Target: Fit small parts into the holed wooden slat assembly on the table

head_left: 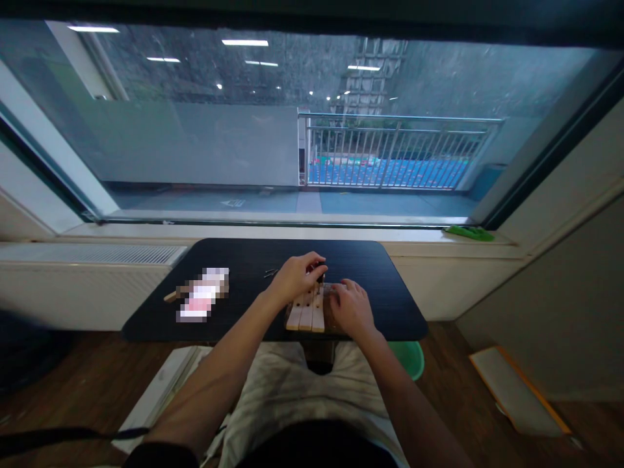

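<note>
Pale wooden strips lie side by side on a brown board near the front edge of the dark table, the left hand pinching a small dark piece over their far end, while the right hand lies loosely curled along the right side, its grip impossible to tell. The work appears part-way: strips set out, dark holes showing, and loose metal pieces apparently unused beyond the left forearm.

The left grip holds a dark piece over pale wooden strips, the right grip beside them.
</note>
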